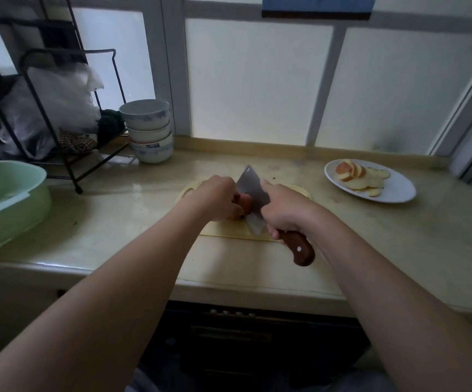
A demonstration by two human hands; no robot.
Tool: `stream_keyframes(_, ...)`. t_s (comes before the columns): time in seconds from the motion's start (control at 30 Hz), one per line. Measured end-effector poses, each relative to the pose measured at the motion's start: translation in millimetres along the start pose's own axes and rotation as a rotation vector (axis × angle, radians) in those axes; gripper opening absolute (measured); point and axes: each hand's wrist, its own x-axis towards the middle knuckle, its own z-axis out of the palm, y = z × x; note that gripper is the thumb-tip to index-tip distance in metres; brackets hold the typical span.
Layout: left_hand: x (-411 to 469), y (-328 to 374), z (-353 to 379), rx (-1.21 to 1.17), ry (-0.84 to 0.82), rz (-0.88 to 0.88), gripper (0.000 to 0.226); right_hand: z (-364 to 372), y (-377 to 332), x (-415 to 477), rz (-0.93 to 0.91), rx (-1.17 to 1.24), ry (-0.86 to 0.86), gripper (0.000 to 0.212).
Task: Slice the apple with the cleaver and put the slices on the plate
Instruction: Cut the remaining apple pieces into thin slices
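Right hand (284,207) curled tight round the cleaver (253,193) handle, blade against the apple (244,203) on the cutting board (229,232). Left hand (215,198) curled over the apple, hiding most of it; fingertips not visible. Slices (360,176) lie on the plate (396,190), well to the right.

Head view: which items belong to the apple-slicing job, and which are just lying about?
In use: cleaver, gripped by the right hand; apple piece, held by the left hand; cutting board; plate with slices.
Lying about: stacked bowls; green basin; wire rack; plastic bags.
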Motion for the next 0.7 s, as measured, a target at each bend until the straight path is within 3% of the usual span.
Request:
stream_keyframes(0.13, -9, -2, 7, -0.098, 0.086, 0.033, 0.036, 4, 5, -8, 0.001, 0.038, -0.002, 0.098)
stream_keyframes(0.3, -25, -11, 36, -0.203, 0.209, 0.138, 0.012, 8, 11, -10, -0.017, 0.169, 0.06, 0.088)
stream_keyframes(0.47, -25, -19, 50, -0.235, 0.32, 0.133, 0.042, -1, 20, -7, -0.049, 0.29, 0.245, 0.093)
stream_keyframes(0.7, -22, -21, 54, -0.26, 0.343, 0.138, 0.044, -3, 20, -7, -0.079, 0.349, 0.259, 0.091)
